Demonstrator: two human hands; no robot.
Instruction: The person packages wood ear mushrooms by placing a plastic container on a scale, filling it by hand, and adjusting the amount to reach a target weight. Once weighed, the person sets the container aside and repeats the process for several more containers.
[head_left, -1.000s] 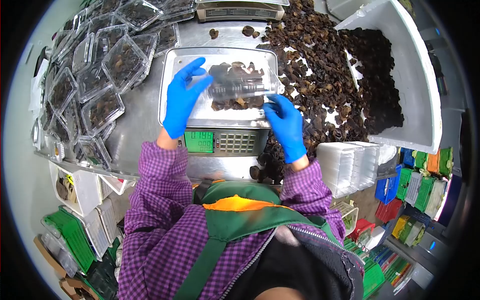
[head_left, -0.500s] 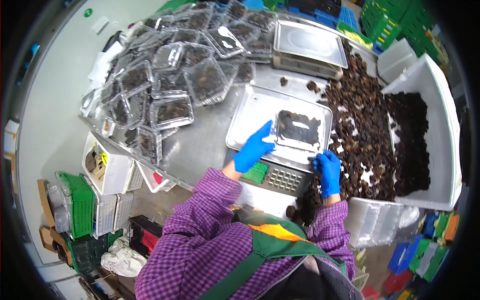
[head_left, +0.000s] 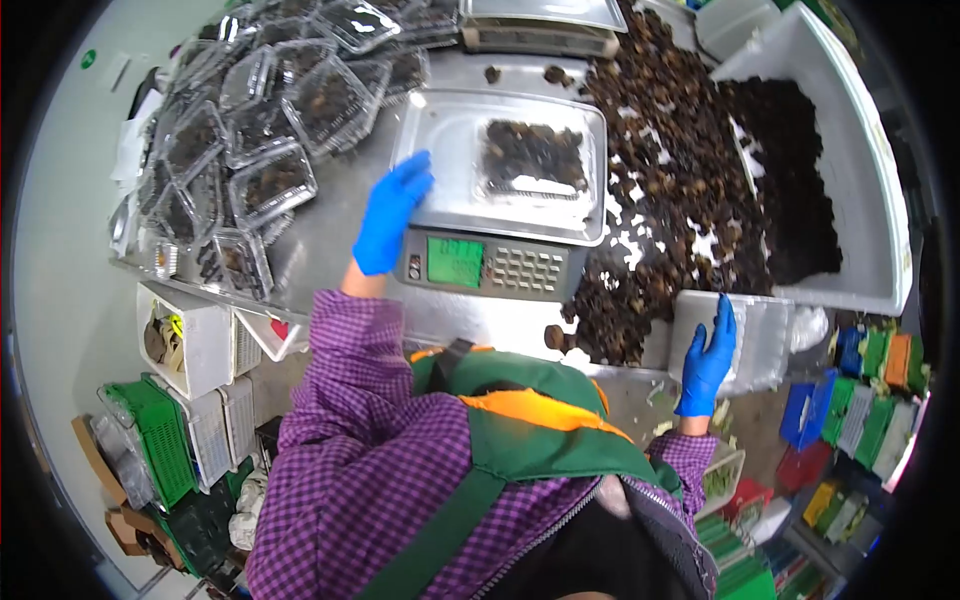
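My left hand [head_left: 393, 213], in a blue glove, has its fingers stretched out at the left edge of the weighing scale's metal pan [head_left: 450, 190]. On the pan sits a clear plastic tray [head_left: 535, 188] filled with dark brown mushroom-like pieces [head_left: 535, 150]. The scale's green display [head_left: 455, 262] is lit. My right hand [head_left: 707, 365], also gloved in blue, is open with fingers spread, beside a stack of clear plastic trays [head_left: 755, 345] at the table's front edge. Nothing shows in either hand.
A large heap of dark pieces [head_left: 660, 160] covers the table right of the scale, spilling from a tilted white bin [head_left: 870, 190]. Packed clear boxes [head_left: 270, 185] are piled at the left. A second scale [head_left: 540, 40] stands behind. Crates [head_left: 150, 450] sit below on the left.
My right hand has left the scale's right edge and moved toward me, to the stacked trays. My left hand has drawn back from the filled tray to the pan's edge. The view has shifted.
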